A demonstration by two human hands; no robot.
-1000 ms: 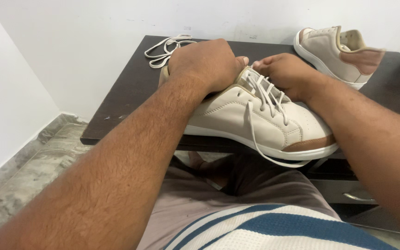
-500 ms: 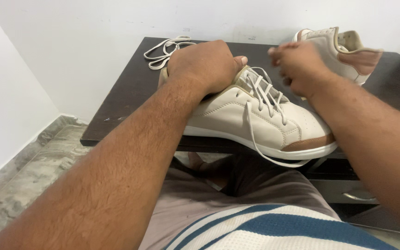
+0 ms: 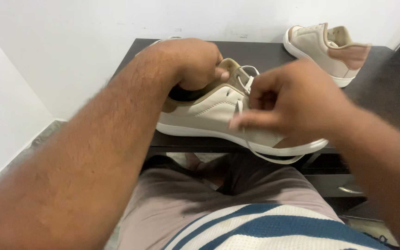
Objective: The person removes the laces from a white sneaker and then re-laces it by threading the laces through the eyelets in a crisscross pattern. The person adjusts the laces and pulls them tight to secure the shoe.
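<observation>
A cream sneaker (image 3: 204, 113) with a tan collar and brown toe trim lies on the near edge of a dark table (image 3: 385, 92). My left hand (image 3: 193, 60) grips its collar at the heel opening. My right hand (image 3: 292, 102) is over the laced front, fingers pinched on the white shoelace (image 3: 245, 85). A loose end of the lace hangs off the table edge below the sole. The toe is mostly hidden by my right hand.
A second cream sneaker (image 3: 325, 51) with a brown heel patch stands at the far right of the table by the white wall. A drawer with a metal handle (image 3: 350, 190) sits under the table. My lap, in a striped shirt, is below.
My right hand came back down from above the shoe onto the laces and pinched one. The view shifted closer, and the loose lace at the table's far left went out of sight behind my left hand.
</observation>
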